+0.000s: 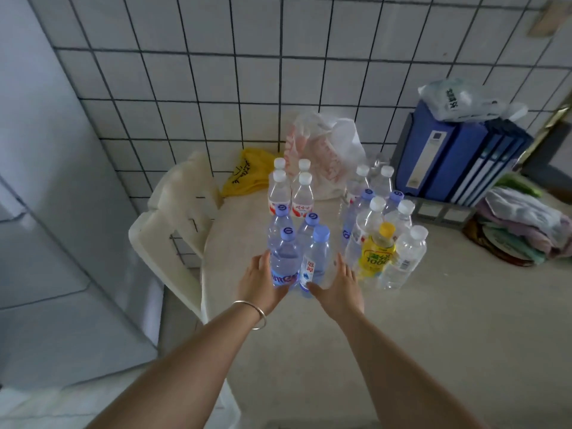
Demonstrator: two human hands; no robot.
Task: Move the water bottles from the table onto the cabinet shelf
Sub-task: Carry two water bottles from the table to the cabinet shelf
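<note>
I see my left hand (258,281) curled round a clear blue-capped plastic water bottle (284,261) standing on the beige worktop (433,320). My right hand (339,283) lies flat, fingers straight, against a neighbouring clear bottle with a white label (314,261). The fingertips are hidden behind the bottles. Labels are blurred.
</note>
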